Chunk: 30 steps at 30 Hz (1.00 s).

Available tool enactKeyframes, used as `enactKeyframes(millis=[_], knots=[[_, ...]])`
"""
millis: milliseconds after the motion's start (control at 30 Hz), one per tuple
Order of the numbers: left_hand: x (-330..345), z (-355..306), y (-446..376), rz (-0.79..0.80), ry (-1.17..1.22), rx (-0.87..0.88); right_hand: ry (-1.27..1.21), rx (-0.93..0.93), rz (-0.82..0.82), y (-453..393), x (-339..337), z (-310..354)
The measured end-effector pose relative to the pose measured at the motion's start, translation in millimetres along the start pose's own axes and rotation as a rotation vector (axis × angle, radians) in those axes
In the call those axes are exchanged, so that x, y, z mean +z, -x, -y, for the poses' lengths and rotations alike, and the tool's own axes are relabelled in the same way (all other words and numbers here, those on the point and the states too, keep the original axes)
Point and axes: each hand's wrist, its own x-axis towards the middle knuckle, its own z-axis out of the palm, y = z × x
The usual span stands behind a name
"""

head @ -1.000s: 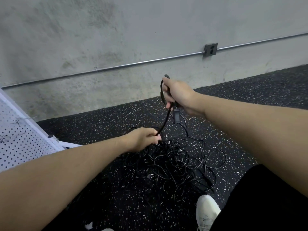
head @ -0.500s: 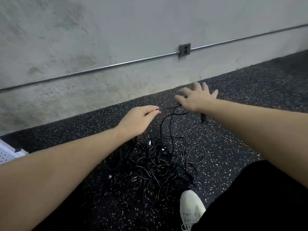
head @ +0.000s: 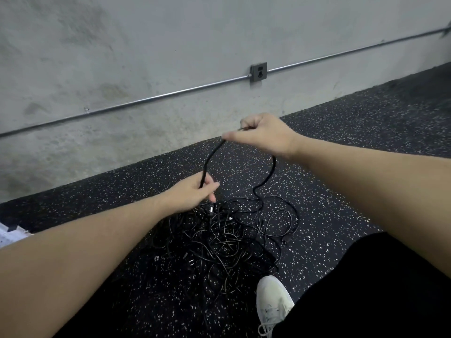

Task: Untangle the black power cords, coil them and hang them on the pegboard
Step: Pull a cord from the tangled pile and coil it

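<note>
Right hand: the right hand (head: 262, 135) is raised above the floor, fingers (head: 249, 123) curled into a fist round one black rubber-sheathed power cord (head: 211, 159); the thumb lies along the cord where it leaves the hand. What sits inside the fist is hidden.
Left hand: the left hand (head: 192, 195) is lower and nearer, its fingers (head: 211, 186) loosely closed on the same cord, pinching it where it comes down from the right hand. The fingertips are blurred, so the exact hold is hard to make out.
Held cord: it runs in a slightly bowed line between the two hands. A second stretch drops from under the right hand, curves down and joins the pile; whether it is the same cord's other part cannot be told.
Tangle: the heap of thin black power cords (head: 219, 240) lies on the floor just below the left hand, loops crossing so thickly that single cords cannot be followed. A few small plugs show as pale specks; their type is too small to tell.
Floor: black rubber floor with white flecks (head: 329, 203), meeting the wall behind.
Wall: grey concrete wall (head: 146, 45) with a thin metal conduit pipe (head: 170, 93) running across it into a dark grey socket box (head: 258, 72).
Pegboard: only a white corner (head: 9, 236) shows at the left edge, cut off by the frame; its holes cannot be seen.
Person: a white laced trainer (head: 273, 303) touches the near edge of the tangle; a black-clad leg (head: 378, 289) fills the lower right, cut off.
</note>
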Motion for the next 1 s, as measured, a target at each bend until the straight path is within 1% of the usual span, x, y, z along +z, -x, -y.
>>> enactKeyframes(millis=[67, 133, 200, 233, 267, 300, 367, 433, 467, 533, 600, 633, 667, 733, 800, 833, 900, 967, 1000], knots=[[-3.3, 23.9, 4.2, 0.131, -0.118, -0.081, -0.106, -0.017, -0.098, -0.8, -7.2, -0.4], [-6.4, 40.7, 10.8, 0.205, -0.185, -0.152, -0.075, 0.014, -0.163, -0.9, -11.7, -5.5], [-9.1, 46.2, 15.0, 0.178, -0.205, -0.187, 0.101, 0.063, -0.189, -3.7, -12.3, -18.2], [-10.5, 45.6, 15.6, 0.148, -0.212, -0.188, 0.229, 0.077, -0.201, -5.1, -12.6, -24.4], [-11.9, 42.4, 15.7, 0.111, -0.215, -0.183, 0.359, 0.092, -0.186, -5.6, -12.4, -27.6], [-13.3, 37.7, 15.3, 0.065, -0.2, -0.171, 0.487, 0.106, -0.135, -5.4, -11.0, -29.2], [-16.7, 25.2, 13.0, -0.032, -0.16, -0.119, 0.728, 0.17, 0.016, -9.1, -8.6, -30.9], [-19.8, 8.2, 11.4, -0.092, -0.129, -0.059, 0.913, 0.131, 0.106, -11.5, -0.3, -24.7], [-20.9, -0.9, 10.6, -0.114, -0.1, -0.033, 0.929, 0.083, 0.159, -12.0, 4.9, -21.6], [-23.4, -17.2, 9.0, -0.164, -0.032, 0.021, 0.802, 0.018, 0.288, -12.5, 17.0, -15.3], [-27.7, -29.3, 8.7, -0.213, 0.055, 0.075, 0.531, 0.032, 0.384, -10.4, 29.4, -11.2], [-30.2, -32.3, 9.0, -0.229, 0.094, 0.092, 0.417, 0.042, 0.389, -10.3, 34.7, -8.6], [-32.2, -32.0, 9.3, -0.24, 0.116, 0.098, 0.358, 0.035, 0.363, -11.9, 37.8, -6.1], [-33.0, -27.0, 11.2, -0.256, 0.133, 0.097, 0.367, -0.002, 0.269, -18.3, 41.4, -2.3], [-30.0, -21.4, 13.1, -0.25, 0.151, 0.106, 0.419, -0.025, 0.221, -22.8, 46.1, 0.6], [-27.1, -19.1, 13.7, -0.223, 0.15, 0.107, 0.455, -0.03, 0.231, -23.6, 48.1, 1.4], [-19.8, -15.3, 14.5, -0.111, 0.113, 0.089, 0.501, -0.021, 0.29, -21.7, 50.1, 0.9], [-12.6, -7.0, 13.6, 0.016, 0.019, 0.052, 0.424, -0.012, 0.31, -16.8, 46.7, 3.5], [-9.4, -0.9, 13.0, 0.068, -0.021, 0.026, 0.361, 0.005, 0.286, -14.8, 41.9, 5.1]])
